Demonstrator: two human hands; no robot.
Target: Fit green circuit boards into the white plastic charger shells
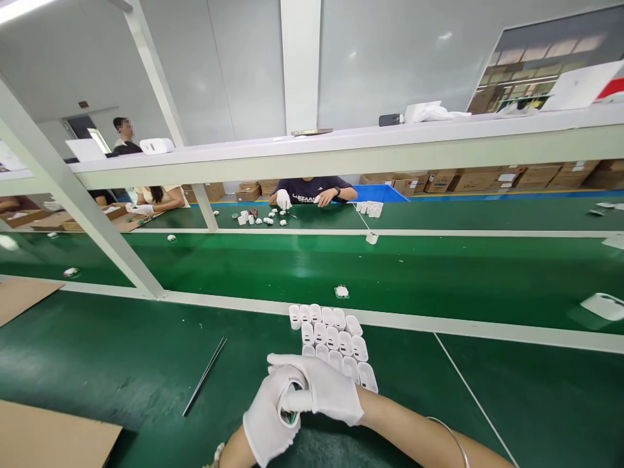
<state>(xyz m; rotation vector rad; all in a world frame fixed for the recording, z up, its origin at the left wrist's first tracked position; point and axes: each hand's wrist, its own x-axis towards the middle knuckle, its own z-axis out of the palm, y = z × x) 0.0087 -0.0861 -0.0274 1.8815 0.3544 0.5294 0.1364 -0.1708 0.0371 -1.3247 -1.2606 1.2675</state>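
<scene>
At a green-matted worktop (121, 364) beside a conveyor line, we hold a small white plastic shell (291, 400) between both white-gloved hands, low and centre in the view. Our left hand (267, 422) cups the part from below and the near side, fingers curled around it; our right hand (322, 389) closes over it from above and the far side, thumb lying across its top. Both hands are clenched on the one piece, touching each other, so neither is nearer than the other. Just beyond the right hand, touching distance away, stand rows of upright white plastic housings (331, 335), the block slanting away to our left. A thin pair of metal tweezers (205, 376) lies well to the left, its long axis running from near-left to far-right. Across the green belt (439, 273), other people in white gloves (283, 199) work with small white parts.
</scene>
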